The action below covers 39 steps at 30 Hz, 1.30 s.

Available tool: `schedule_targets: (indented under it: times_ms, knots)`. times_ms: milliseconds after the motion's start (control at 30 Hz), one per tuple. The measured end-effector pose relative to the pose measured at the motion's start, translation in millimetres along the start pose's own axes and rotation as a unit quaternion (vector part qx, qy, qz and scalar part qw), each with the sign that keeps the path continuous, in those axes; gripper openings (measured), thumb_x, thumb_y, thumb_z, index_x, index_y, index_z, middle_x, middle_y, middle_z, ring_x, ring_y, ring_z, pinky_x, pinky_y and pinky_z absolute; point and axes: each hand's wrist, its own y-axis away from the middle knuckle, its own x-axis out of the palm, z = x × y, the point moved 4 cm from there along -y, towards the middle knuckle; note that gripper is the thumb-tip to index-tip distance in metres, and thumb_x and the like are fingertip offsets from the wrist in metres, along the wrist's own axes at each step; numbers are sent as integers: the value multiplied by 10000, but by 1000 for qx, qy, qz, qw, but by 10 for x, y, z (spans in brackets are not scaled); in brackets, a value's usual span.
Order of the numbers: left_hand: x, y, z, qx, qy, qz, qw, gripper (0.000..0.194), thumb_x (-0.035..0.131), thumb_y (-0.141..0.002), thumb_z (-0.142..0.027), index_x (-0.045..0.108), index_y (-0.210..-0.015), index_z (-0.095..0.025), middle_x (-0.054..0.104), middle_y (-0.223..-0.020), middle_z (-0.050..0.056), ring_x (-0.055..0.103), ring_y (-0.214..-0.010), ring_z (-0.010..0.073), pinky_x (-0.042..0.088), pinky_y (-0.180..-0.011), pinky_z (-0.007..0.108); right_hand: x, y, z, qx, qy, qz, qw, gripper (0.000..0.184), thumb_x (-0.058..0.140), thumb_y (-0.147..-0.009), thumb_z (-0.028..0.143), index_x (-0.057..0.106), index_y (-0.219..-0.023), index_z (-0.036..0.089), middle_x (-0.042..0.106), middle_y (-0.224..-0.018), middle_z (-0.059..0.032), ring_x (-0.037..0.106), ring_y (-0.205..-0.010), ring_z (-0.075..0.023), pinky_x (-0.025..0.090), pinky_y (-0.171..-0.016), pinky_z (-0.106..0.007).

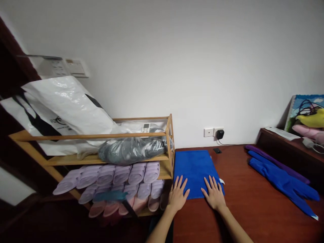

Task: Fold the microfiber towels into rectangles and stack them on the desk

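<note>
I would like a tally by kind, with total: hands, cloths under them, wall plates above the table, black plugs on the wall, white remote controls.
Left hand and right hand: 2
Blue cloth: 1
Wall plates: 2
Black plug: 1
White remote control: 1
Total: 7

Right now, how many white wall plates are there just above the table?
2. The left plate has nothing plugged in; the right plate is beside it, partly hidden by a black plug. Both are on the wall behind the table.
</note>
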Motion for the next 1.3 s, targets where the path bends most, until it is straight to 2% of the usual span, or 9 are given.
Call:
schedule_targets:
  times_ms: [467, 633, 733, 900, 967, 1067, 1133, 1200, 1300]
  knots:
    - [80, -403, 61, -23, -3, -12, 1000, 543, 338, -919, -449, 237, -1439, -327, 169, -1541, -7, 117, -1410, 253, 259, -1089, 516, 52, -419, -89, -14, 12, 0, 1000, 662, 224, -871, 639, 234, -1433, 290, 222, -1529, -57, 133, -1408, -264, 188, -1096, -518]
    - [28, -301, -7, -32, -45, -80, 995, 490, 289, -947, -376, 318, -1418, -246, 254, -1514, 49, 175, -1398, 246, 216, -1117, 510, -33, -424, -84, -11, -14, -19, 1000, 648, 239, -882, 612, 274, -1428, 265, 230, -1527, -70, 167, -1402, -249, 225, -1094, -503]
    - [65, -150, -128, -15, -58, -121, 991, 485, 294, -948, -339, 268, -1429, -279, 246, -1515, 19, 181, -1396, 237, 200, -1125, 520, -100, -409, -61, 4, -32, -63, 997, 623, 256, -888, 591, 395, -1377, 230, 310, -1495, -88, 253, -1376, -253, 251, -1087, -500]
    - [229, -42, -207, 11, -43, -82, 996, 530, 302, -938, -411, 219, -1441, -266, 211, -1514, 48, 228, -1380, 249, 285, -1093, 488, -195, -217, -123, -6, -54, -116, 992, 511, 279, -915, 504, 444, -1335, 264, 391, -1454, -63, 341, -1333, -231, 315, -1057, -465]
    - [247, -83, -192, -1, -48, -68, 997, 532, 305, -929, -420, 260, -1431, -248, 216, -1509, 65, 221, -1381, 263, 259, -1096, 509, -299, -78, -394, -17, -42, -119, 992, 488, 278, -923, 464, 394, -1365, 294, 368, -1470, -46, 344, -1332, -215, 338, -1042, -442]
    - [248, -159, -191, -6, -57, -60, 997, 539, 319, -912, -430, 290, -1421, -255, 226, -1507, 55, 211, -1385, 261, 229, -1100, 515, -585, 179, -1260, -3, 23, -112, 993, 498, 300, -907, 455, 389, -1369, 292, 373, -1466, -58, 373, -1314, -218, 350, -1022, -447]
    - [250, -184, -200, -6, -63, -61, 996, 543, 318, -907, -435, 297, -1418, -253, 232, -1507, 49, 209, -1387, 257, 218, -1101, 509, -827, 381, -2082, 70, 87, -123, 986, 516, 285, -889, 447, 458, -1326, 233, 357, -1470, -100, 370, -1314, -242, 356, -1000, -472]
    - [252, -188, -210, -7, -67, -65, 996, 543, 311, -909, -441, 303, -1417, -253, 236, -1508, 44, 209, -1388, 253, 212, -1101, 503, -1006, 611, -2911, 194, 135, -142, 961, 577, 242, -868, 457, 428, -1351, 202, 311, -1489, -121, 324, -1340, -273, 326, -995, -544]
    - [244, -182, -226, -11, -73, -64, 995, 540, 310, -911, -449, 317, -1414, -253, 248, -1507, 43, 210, -1389, 246, 209, -1102, 492, -925, 924, -3701, 321, 109, -59, 939, 635, 253, -817, 551, 419, -1356, 258, 393, -1447, -104, 344, -1329, -284, 332, -961, -586]
